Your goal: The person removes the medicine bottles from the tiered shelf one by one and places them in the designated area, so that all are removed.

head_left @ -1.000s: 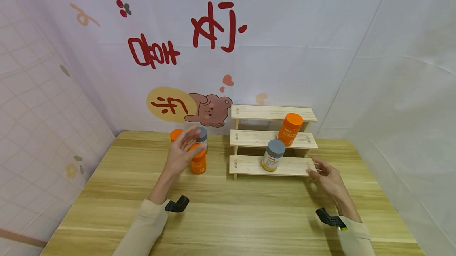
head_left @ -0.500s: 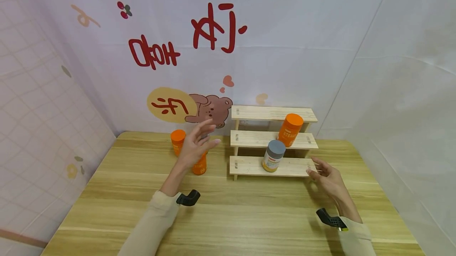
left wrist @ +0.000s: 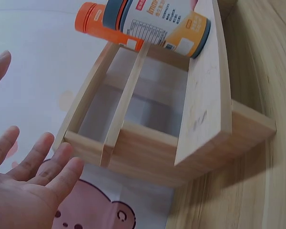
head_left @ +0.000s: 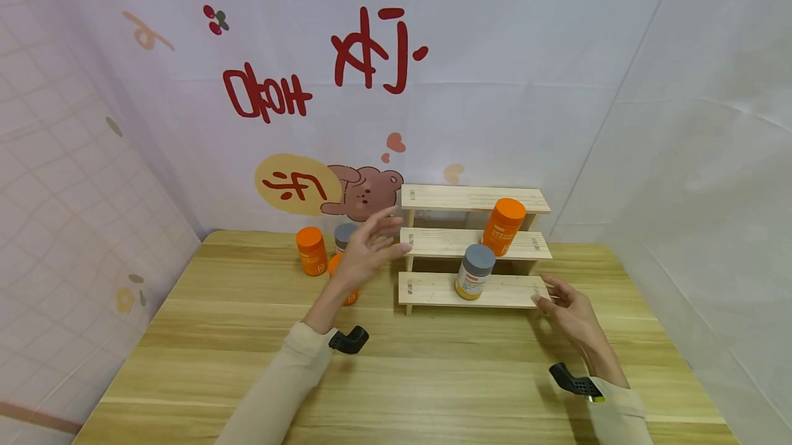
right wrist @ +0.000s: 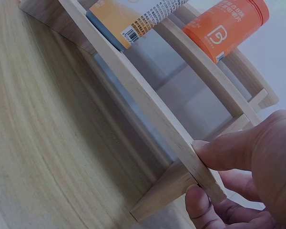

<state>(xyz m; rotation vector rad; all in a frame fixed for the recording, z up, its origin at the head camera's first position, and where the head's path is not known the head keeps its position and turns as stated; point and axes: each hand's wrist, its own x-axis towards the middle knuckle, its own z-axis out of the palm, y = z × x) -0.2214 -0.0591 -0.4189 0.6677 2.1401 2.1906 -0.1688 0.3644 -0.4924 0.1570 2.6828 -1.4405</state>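
A wooden three-tier shelf [head_left: 427, 288] stands on the table. My right hand [head_left: 568, 311] pinches the right end of its lowest board, thumb on top and fingers below, as the right wrist view shows. My left hand [head_left: 366, 252] is in the air by the shelf's left end, fingers spread and holding nothing; in the left wrist view the fingers [left wrist: 62, 167] are apart from the wood. A grey-lidded bottle [head_left: 475, 272] with a white and yellow label stands upright on the lowest board. An orange bottle [head_left: 504, 227] stands on the middle board.
Left of the shelf stand an orange bottle [head_left: 312, 252], a grey-lidded bottle [head_left: 344, 235] and another orange bottle [head_left: 350, 296], the last two partly hidden by my left hand. A printed cloth [head_left: 495, 87] hangs behind the wooden table [head_left: 433, 376].
My left hand has moved right, from over the bottles at the left to the shelf's left end. My right hand has stayed at the lowest board, and the bottles have not moved.
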